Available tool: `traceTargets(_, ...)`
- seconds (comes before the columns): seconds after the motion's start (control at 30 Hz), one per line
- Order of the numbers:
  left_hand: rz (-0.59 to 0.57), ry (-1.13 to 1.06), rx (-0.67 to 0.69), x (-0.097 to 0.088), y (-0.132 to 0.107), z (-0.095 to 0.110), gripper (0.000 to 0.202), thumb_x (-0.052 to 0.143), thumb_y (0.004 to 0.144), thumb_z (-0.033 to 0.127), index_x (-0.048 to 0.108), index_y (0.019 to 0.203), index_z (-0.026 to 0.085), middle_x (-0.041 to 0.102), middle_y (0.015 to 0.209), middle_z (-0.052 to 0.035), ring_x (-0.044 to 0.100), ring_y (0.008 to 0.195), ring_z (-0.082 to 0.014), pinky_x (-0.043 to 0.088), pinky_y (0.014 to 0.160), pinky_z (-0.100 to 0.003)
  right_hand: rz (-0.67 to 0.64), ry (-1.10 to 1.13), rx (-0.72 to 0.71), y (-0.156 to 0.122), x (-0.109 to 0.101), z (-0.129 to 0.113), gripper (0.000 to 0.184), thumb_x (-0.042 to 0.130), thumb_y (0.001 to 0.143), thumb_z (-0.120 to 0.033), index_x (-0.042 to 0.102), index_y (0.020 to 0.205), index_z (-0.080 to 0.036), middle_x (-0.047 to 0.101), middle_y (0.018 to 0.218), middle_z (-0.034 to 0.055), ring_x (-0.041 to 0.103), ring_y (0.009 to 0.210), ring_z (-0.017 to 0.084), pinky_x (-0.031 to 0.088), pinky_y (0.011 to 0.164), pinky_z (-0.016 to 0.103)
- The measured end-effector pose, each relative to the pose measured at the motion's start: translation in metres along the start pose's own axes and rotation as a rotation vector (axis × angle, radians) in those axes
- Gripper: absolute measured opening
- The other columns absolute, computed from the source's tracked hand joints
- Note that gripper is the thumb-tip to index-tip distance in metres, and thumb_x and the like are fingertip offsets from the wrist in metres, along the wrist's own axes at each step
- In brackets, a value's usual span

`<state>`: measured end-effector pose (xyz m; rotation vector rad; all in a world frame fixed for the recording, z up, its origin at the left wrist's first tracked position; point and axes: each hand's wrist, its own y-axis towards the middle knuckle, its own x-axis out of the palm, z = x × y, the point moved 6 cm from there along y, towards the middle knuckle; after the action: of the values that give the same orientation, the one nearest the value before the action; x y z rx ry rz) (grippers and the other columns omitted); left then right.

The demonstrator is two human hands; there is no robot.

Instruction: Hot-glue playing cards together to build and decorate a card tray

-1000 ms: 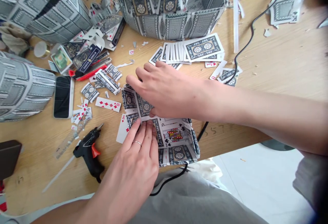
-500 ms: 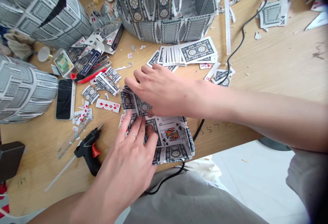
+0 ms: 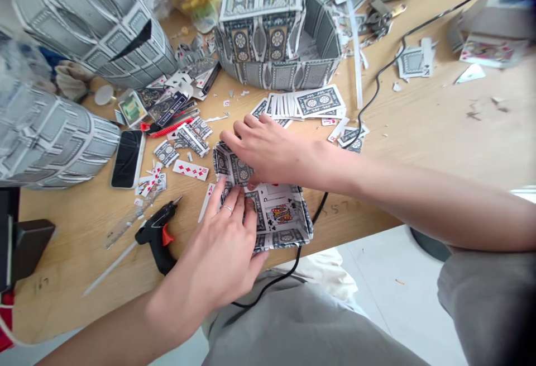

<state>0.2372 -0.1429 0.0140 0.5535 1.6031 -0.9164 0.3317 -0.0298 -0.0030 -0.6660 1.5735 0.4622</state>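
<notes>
A small open box made of playing cards sits near the table's front edge, its inside showing blue card backs and a king of clubs. My left hand, wearing a ring, reaches into it with fingers stretched out flat against the inner surface. Over the far wall lies my right hand, its fingers bent across the outside and the thumb on the inner side, gripping that wall. Both palms hide part of the box. Left of my left hand, a black glue gun lies with its orange trigger showing.
Beyond the box are a fanned stack of cards, cut card pieces, a red-handled cutter and a phone. Larger card-built containers stand behind and at left. A black cable runs across the table.
The head view has tilted up and left, bringing more of the table's back into sight. Both hands keep nearly the same hold on the box.
</notes>
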Motion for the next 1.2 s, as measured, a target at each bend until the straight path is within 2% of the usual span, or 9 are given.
traceTargets(0.17, 0.046, 0.088, -0.016, -0.006, -0.005, 0.002, 0.069, 0.068, 0.095, 0.054, 0.073, 0.135, -0.002, 0.072, 0.139, -0.0293, 0.059, 0.142, -0.0425, 0.017, 0.136, -0.063, 0.019, -0.069, 0.023, -0.003, -0.003, -0.005, 0.091, 0.09, 0.079, -0.043, 0.045, 0.149, -0.006, 0.065, 0.136, 0.0229, 0.06, 0.124, 0.04, 0.052, 0.101, 0.05)
traceTargets(0.33, 0.031, -0.038, 0.016, -0.006, -0.009, 0.008, 0.053, 0.07, 0.097, 0.048, 0.076, 0.132, 0.009, 0.077, 0.131, -0.0197, 0.065, 0.135, -0.0353, 0.016, 0.136, -0.062, 0.021, -0.108, 0.051, -0.006, -0.002, -0.01, 0.115, 0.089, 0.081, -0.04, 0.023, 0.167, -0.002, 0.061, 0.146, 0.0271, 0.058, 0.132, 0.042, 0.05, 0.108, 0.05)
traceTargets(0.4, 0.015, -0.081, 0.004, -0.005, -0.01, 0.007, 0.051, 0.072, 0.096, 0.048, 0.076, 0.132, 0.012, 0.078, 0.13, -0.0174, 0.065, 0.134, -0.0342, 0.018, 0.136, -0.061, 0.015, -0.108, 0.073, -0.006, -0.001, -0.01, 0.121, 0.091, 0.08, -0.042, 0.02, 0.169, -0.001, 0.059, 0.148, 0.0282, 0.059, 0.132, 0.042, 0.05, 0.109, 0.05)
traceTargets(0.73, -0.025, -0.211, 0.033, -0.011, -0.007, -0.004, 0.029, 0.077, 0.091, 0.045, 0.083, 0.108, 0.023, 0.084, 0.114, -0.0096, 0.071, 0.125, -0.0326, 0.016, 0.133, -0.064, 0.031, -0.143, 0.127, -0.008, -0.007, -0.017, 0.127, 0.095, 0.075, -0.044, 0.023, 0.168, 0.002, 0.062, 0.146, 0.0296, 0.061, 0.133, 0.043, 0.053, 0.109, 0.052)
traceTargets(0.87, -0.067, -0.262, 0.028, -0.01, -0.005, -0.008, 0.03, 0.077, 0.089, 0.05, 0.086, 0.1, 0.024, 0.084, 0.112, -0.0104, 0.072, 0.123, -0.0342, 0.015, 0.133, -0.063, 0.032, -0.157, 0.145, -0.006, -0.004, -0.016, 0.129, 0.098, 0.072, -0.044, 0.024, 0.169, -0.002, 0.062, 0.146, 0.0304, 0.062, 0.132, 0.046, 0.054, 0.111, 0.053)
traceTargets(1.07, -0.051, -0.26, 0.017, -0.009, -0.005, -0.008, 0.033, 0.078, 0.088, 0.05, 0.087, 0.103, 0.022, 0.083, 0.116, -0.0134, 0.069, 0.127, -0.038, 0.015, 0.134, -0.064, 0.06, -0.116, 0.146, -0.003, 0.001, -0.016, 0.13, 0.099, 0.069, -0.043, 0.026, 0.17, -0.006, 0.063, 0.146, 0.032, 0.062, 0.132, 0.05, 0.053, 0.11, 0.06)
traceTargets(1.2, 0.013, -0.295, 0.038, -0.011, -0.016, -0.009, 0.038, 0.078, 0.088, 0.053, 0.086, 0.106, 0.021, 0.081, 0.125, -0.0146, 0.062, 0.138, -0.0419, 0.009, 0.134, -0.069, 0.118, -0.08, 0.118, -0.009, -0.01, -0.018, 0.128, 0.099, 0.07, -0.043, 0.028, 0.17, -0.007, 0.063, 0.147, 0.0304, 0.06, 0.134, 0.05, 0.05, 0.113, 0.061)
